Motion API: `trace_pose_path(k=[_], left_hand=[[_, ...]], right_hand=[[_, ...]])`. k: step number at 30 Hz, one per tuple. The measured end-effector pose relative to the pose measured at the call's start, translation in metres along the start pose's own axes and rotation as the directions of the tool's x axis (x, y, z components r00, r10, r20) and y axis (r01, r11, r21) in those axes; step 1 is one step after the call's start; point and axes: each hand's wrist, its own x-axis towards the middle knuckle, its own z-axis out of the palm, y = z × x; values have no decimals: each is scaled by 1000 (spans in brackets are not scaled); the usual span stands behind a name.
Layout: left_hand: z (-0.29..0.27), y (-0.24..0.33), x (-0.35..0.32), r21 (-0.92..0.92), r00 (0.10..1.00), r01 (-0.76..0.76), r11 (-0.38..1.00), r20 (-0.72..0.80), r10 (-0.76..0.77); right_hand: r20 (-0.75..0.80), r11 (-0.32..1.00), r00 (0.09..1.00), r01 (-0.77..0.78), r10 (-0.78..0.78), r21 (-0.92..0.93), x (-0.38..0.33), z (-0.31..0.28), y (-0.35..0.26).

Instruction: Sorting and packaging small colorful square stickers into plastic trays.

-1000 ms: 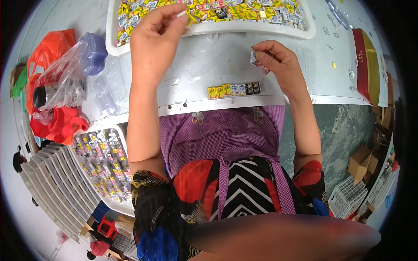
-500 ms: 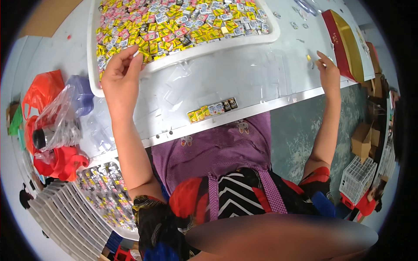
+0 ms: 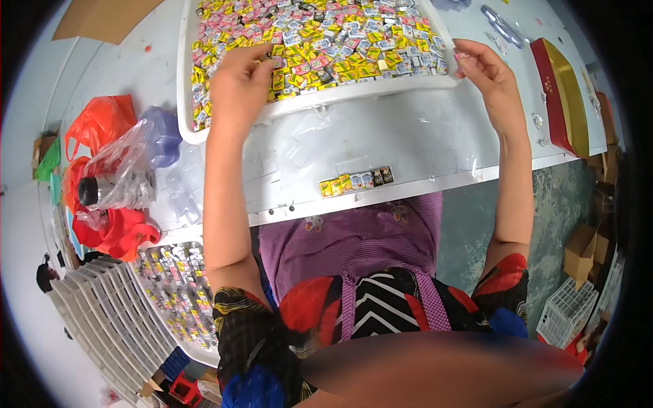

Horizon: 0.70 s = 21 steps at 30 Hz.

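A white tray (image 3: 354,88) full of small wrapped blocks in yellow, pink, white and black fills the far middle of the table. Over its left part is my left hand (image 3: 238,85), thumb and forefinger pinched close at the blocks; what lies between the tips is too small to make out. At the tray's right corner my right hand (image 3: 491,78) pinches a small pink block (image 3: 463,57) between thumb and fingers. Nearer me, a short row of blocks (image 3: 356,181), yellow, then white, then black, lies side by side close to the table's front edge.
Left on the table are an orange-red bag (image 3: 102,126), a clear-bagged bottle (image 3: 126,187) and purplish plastic packaging (image 3: 161,136). A red-and-gold open box (image 3: 561,98) stands at the right. Beside me, lower left, are another filled tray (image 3: 180,292) and stacked white trays (image 3: 102,309).
My right hand has come from the table's right side to the tray's right corner, now holding a pink block. My left hand has shifted farther over the tray. The whole view has shifted.
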Motion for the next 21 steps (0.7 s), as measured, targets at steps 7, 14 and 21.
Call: trace_pose_path(k=[7,14,21], left_hand=[[40,16,10,284,891,-434,855,273,362],[36,36,19,63,879,-381,922,334,340],[21,44,24,122,814,-212,970,572,106]], right_hand=[[43,997,998,43,-45,57,8,27,-13],[102,995,995,-5,-6,103,0,25,8],[97,996,995,-15,7,85,-13,50,-2]])
